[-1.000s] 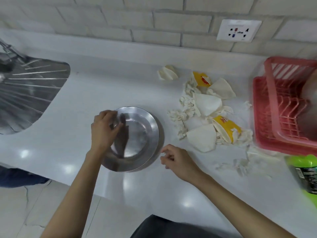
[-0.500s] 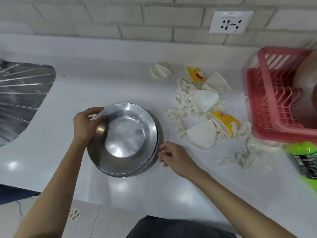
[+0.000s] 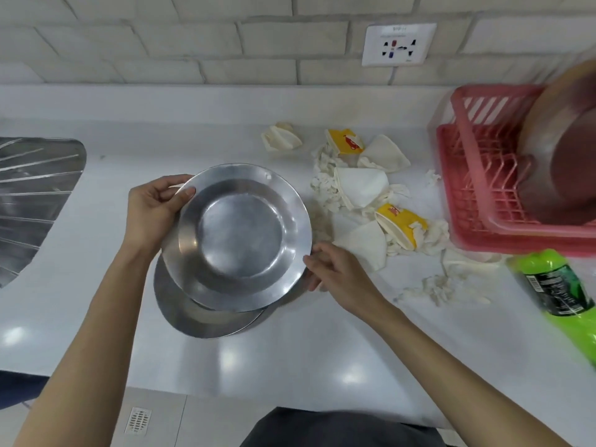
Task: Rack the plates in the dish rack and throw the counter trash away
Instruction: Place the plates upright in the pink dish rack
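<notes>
A steel plate [image 3: 238, 233] is lifted off the white counter, tilted toward me. My left hand [image 3: 151, 204] grips its left rim, thumb on top. My right hand [image 3: 335, 272] touches the plate's lower right edge with curled fingers. Below it another steel plate [image 3: 196, 317] lies flat on the counter. A pile of trash [image 3: 364, 195], crumpled white paper and torn yellow paper cups, lies to the right. The pink dish rack [image 3: 477, 175] stands at the far right with a blurred plate [image 3: 561, 150] leaning in it.
A green plastic bottle [image 3: 561, 295] lies on the counter in front of the rack. The steel sink drainboard [image 3: 32, 201] is at the left. A wall socket [image 3: 399, 44] sits on the brick wall behind. The counter edge runs along the bottom.
The top plate has been lifted off the stack and tilted up in my left hand. My right hand has moved to its right edge.
</notes>
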